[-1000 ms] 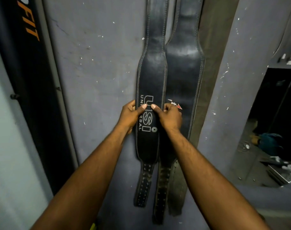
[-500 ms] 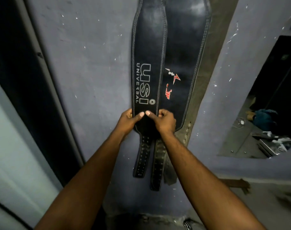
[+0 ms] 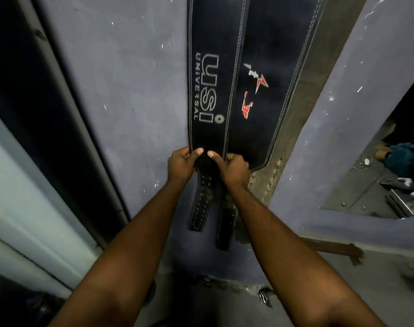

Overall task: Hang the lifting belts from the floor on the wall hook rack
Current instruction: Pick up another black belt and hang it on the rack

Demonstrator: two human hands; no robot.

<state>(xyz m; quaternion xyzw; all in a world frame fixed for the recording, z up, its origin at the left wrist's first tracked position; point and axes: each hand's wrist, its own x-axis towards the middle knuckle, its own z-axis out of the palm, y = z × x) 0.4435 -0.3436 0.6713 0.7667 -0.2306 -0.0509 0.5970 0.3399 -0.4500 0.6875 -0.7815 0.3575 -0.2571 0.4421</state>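
— Black down the far left: what is that?
— A dark upright panel (image 3: pixel 24 114) with a pale surface below it; I cannot tell more. Beside it is the purple-grey wall (image 3: pixel 130 90), flecked with white.
— And the belts?
— Three hang flat against that wall. Their tops are cut off by the frame, so what holds them is out of view. Leftmost is the USI belt (image 3: pixel 210 90), black leather with white stitching and "USI UNIVERSAL" printed down it.
— Where are the hands?
— Both are at its lower end, where it narrows to the punched strap. The left hand (image 3: pixel 181 165) grips the left edge, thumb on the front and fingers curled behind. The right hand (image 3: pixel 234 169) does likewise on the right edge, and the two thumb tips nearly meet.
— Further right?
— A black belt with a red logo (image 3: pixel 267 90), its left edge under the USI belt, then a brownish belt (image 3: pixel 269 182) behind both. Past the wall's corner, an opening (image 3: pixel 378 185) shows a floor with scattered items, one of them blue.
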